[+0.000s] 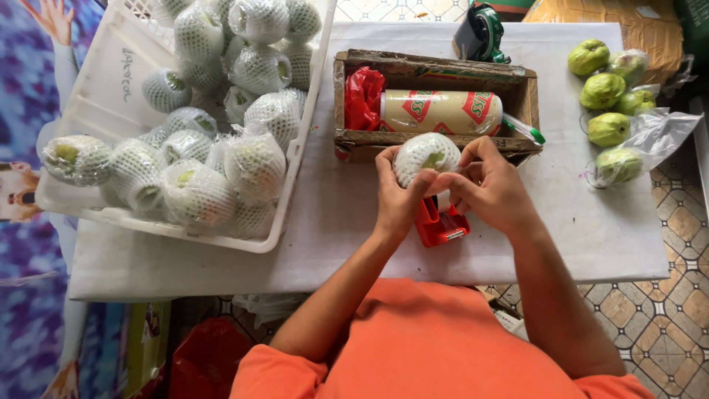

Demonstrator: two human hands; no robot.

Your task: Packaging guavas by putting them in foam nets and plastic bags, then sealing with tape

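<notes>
Both my hands hold one green guava wrapped in white foam net (425, 157) over the middle of the white table (591, 236). My left hand (397, 198) cups it from the left and below. My right hand (491, 185) grips it from the right, fingers curled on the net. Just under my hands lies a red tape dispenser (439, 225). Behind the fruit stands a shallow wooden box (436, 77) holding a large roll of printed film (441, 112) and a red plastic bag (363, 96).
A white plastic crate (111, 89) at the left is heaped with several net-wrapped guavas (255, 166). Several bare green guavas (602, 90) and clear bags (657, 133) lie at the table's right end. A dark tape dispenser (481, 33) sits at the far edge. Tiled floor lies to the right.
</notes>
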